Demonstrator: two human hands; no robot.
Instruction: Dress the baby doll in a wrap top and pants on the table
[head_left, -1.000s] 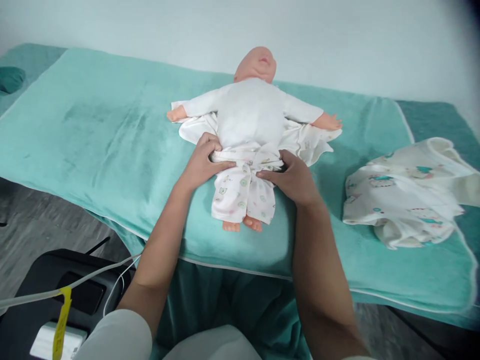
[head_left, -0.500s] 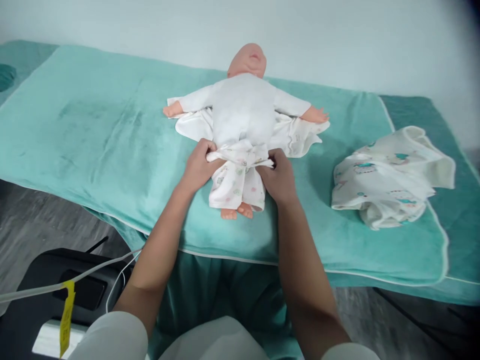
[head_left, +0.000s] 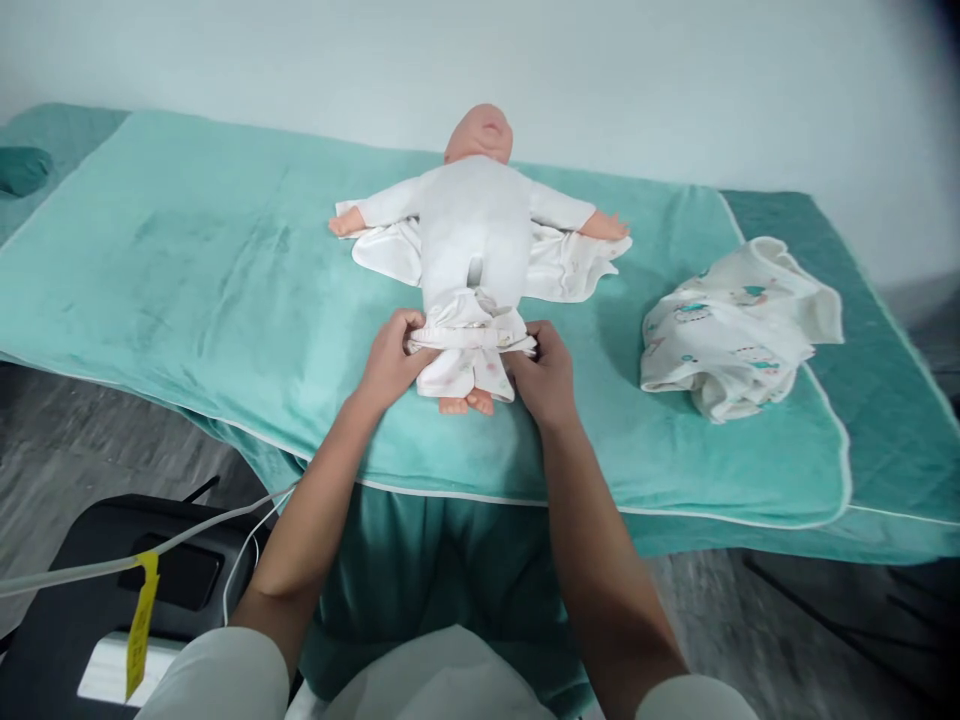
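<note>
A baby doll (head_left: 474, 215) with a white cloth body lies on its back, head toward the wall and arms spread. Small printed white pants (head_left: 471, 340) are bunched around its legs, with the feet showing below the cuffs. My left hand (head_left: 395, 360) grips the waistband at its left side, thumb tucked in at the edge. On the opposite side my right hand (head_left: 544, 372) pinches the same waistband. A white printed baby shirt (head_left: 574, 265) lies spread under the doll's torso and arms.
A crumpled white printed cloth (head_left: 735, 330) lies to the right on the green bed cover (head_left: 225, 270). Below left stands a black seat (head_left: 82, 560) with a dark phone-like object and a white box on it. A pale cable (head_left: 187, 530) with a yellow tag crosses there.
Both hands have drawn the waistband down toward the feet, baring more of the doll's lower belly and a dark slot in it. The pants legs are more bunched. The view has shifted slightly.
</note>
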